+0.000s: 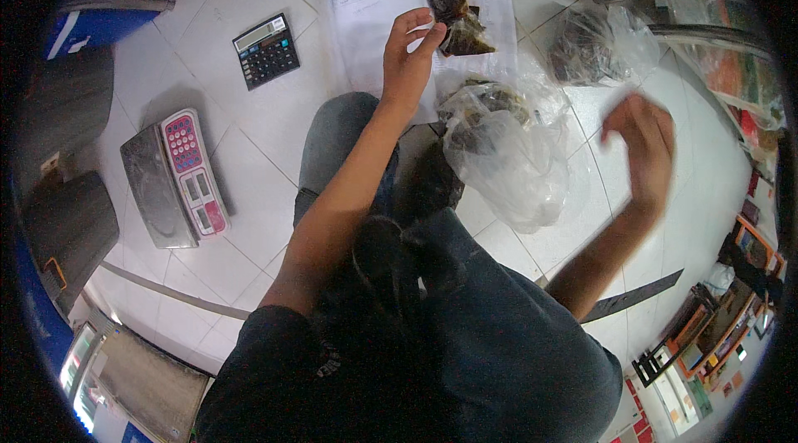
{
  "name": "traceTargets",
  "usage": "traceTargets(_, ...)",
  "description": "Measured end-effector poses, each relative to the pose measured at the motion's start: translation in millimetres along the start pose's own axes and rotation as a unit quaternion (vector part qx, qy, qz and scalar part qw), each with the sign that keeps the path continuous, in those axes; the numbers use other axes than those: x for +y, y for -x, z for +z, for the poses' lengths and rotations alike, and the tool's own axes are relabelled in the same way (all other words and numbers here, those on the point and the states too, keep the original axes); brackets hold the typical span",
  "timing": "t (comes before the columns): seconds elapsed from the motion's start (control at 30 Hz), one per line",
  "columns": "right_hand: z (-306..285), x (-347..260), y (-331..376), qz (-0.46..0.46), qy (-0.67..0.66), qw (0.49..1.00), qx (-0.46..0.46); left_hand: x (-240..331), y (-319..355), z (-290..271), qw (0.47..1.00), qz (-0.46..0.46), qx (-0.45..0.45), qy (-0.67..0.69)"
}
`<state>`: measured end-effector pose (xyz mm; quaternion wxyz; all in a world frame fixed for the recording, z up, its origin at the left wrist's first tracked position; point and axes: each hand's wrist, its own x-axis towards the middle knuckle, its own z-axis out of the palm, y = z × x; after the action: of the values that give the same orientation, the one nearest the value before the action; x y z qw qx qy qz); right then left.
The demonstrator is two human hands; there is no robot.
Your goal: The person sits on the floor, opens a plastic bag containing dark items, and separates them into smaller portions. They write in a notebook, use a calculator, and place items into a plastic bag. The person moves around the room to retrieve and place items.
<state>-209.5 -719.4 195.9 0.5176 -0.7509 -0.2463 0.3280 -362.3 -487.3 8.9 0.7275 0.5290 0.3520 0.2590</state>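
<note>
My left hand (pixel 407 61) reaches over an open book of white pages (pixel 366 27), its fingers loosely bent and apart. Its thumb and fingertips are at the left edge of a crumpled dark brown, glossy, leaf-like piece (pixel 461 27) on the right page. I cannot see a grip on that piece. Nearer to me, a clear plastic bag (pixel 515 169) lies with similar dark stuff (pixel 486 102) at its far end. My right hand (pixel 644 140) hangs in the air right of this bag, smeared by motion, so its fingers are unclear.
A black calculator (pixel 266 51) lies on the tiled floor (pixel 241 135) left of the book. Farther left stands a scale (pixel 179 177) with a pink-and-white panel. Another clear bag (pixel 590 48) with dark contents sits at right, near metal rails (pixel 698 31). My bent legs (pixel 341 140) are close to the book.
</note>
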Motion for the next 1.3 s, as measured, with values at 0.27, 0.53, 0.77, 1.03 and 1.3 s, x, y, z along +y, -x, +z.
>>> traceTargets(0.27,72.8,82.1,53.2,0.005,0.288,0.918,-0.272,-3.3,2.5,23.6,0.998,-0.012,-0.061,0.006)
traceTargets(0.53,101.0,162.2,22.0,-0.042,0.442,0.895,-0.029,-3.7,3.5,6.0,0.999,-0.026,-0.033,-0.010)
traceTargets(0.77,78.6,171.8,27.3,0.025,0.437,0.897,-0.063,-9.5,3.9,13.8,0.998,-0.026,-0.047,-0.019)
traceTargets(1.03,107.2,231.6,13.5,-0.135,0.490,0.860,0.042,-7.6,4.0,16.2,0.998,-0.040,-0.055,-0.017)
traceTargets(1.3,87.6,121.0,42.4,0.079,0.197,0.976,-0.043,-7.2,4.9,14.9,0.997,-0.061,-0.051,-0.024)
